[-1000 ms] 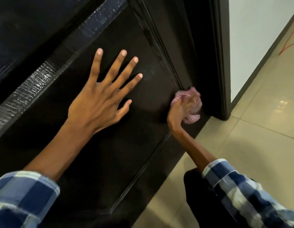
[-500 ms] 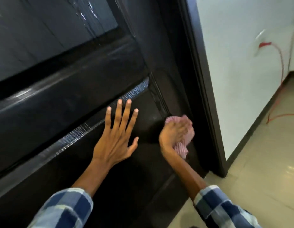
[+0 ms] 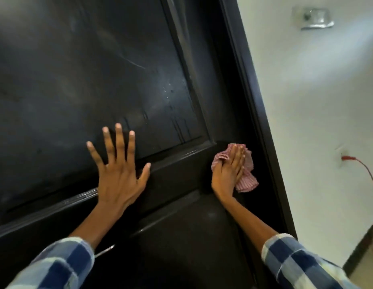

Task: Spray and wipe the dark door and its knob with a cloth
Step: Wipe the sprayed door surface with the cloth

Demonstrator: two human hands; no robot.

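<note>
I was wiping: right hand (image 3: 228, 170), fingers flat, pressed the pink striped cloth (image 3: 245, 180) on the dark wooden door (image 3: 98, 69); left hand (image 3: 119, 172) spread, bracing. Next, I judged, droplets at twelve o'clock.

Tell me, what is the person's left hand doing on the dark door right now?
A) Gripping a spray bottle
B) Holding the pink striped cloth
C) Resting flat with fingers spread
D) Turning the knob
C: the left hand lies flat with fingers spread on the dark panelled door, while the right hand presses the pink striped cloth.
</note>
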